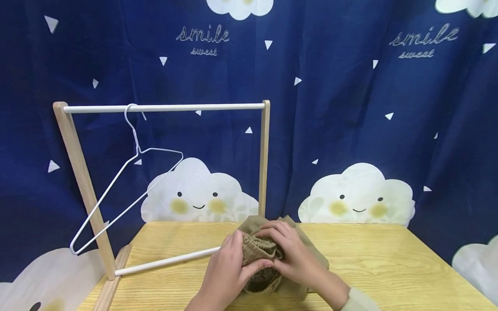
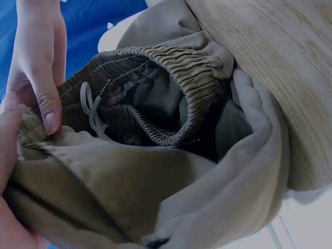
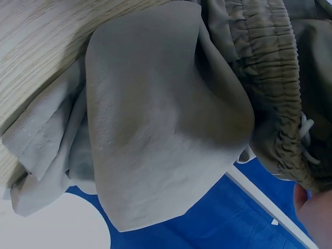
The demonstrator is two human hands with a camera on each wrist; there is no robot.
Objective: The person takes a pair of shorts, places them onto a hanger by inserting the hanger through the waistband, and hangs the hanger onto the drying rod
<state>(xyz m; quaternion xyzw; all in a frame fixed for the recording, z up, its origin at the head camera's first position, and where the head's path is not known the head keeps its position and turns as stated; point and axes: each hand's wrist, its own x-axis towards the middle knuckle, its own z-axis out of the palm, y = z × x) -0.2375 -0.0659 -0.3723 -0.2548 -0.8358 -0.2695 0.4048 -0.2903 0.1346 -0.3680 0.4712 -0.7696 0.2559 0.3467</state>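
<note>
A dark blue curtain point(image 1: 350, 108) printed with clouds fills the background, and in front of it spreads the pale wood table point(image 1: 362, 255). On the table's left side stands a rack point(image 1: 78, 164) with wooden posts and white rails. A white hanger point(image 1: 135, 137) hooks over its top rail and bears nothing.

The khaki garment point(image 3: 166, 119), by its look trousers or shorts, is bunched at the table's middle, near the rack's right post and apart from the hanger. Both hands are on it: the left hand point(image 1: 229, 268) pinches one side of its gathered top, thumb in front, while the right hand point(image 1: 292, 250) grips the other side with bent fingers. Between them, the elastic waistband point(image 3: 275, 78) gapes enough to show the dark inside.

The handling seems at an early point: the waistband is found and held, yet the cloth below lies crumpled, neither smoothed nor folded, so straightening it remains undone. Smallest of all, a pale drawstring point(image 2: 93, 110) hangs loose and looped inside the opening, apparently untied.
</note>
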